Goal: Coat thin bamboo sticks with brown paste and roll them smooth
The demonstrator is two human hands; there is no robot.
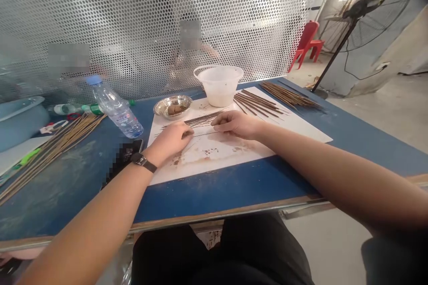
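A thin dark stick [204, 134] stretches level between my two hands, just above a white sheet [214, 164]. My left hand [172, 140], with a black watch at the wrist, is closed in a pinch at its left end. The fingers of my right hand [236, 124] are curled around its right end. Just behind them lies a row of thin dark sticks [202, 120], partly covered by my hands. Thicker brown-coated sticks [257, 103] are spread on the sheet's right part. At the sheet's back left, a metal bowl [160, 109] holds a brown lump [176, 109].
A translucent white bucket [219, 87] stands behind my hands. To the left are a tilted water bottle [117, 109], a phone [129, 151], pale sticks [63, 142] and a blue basin [20, 120]. More brown sticks [287, 93] lie back right. A perforated metal screen [140, 18] closes the far side.
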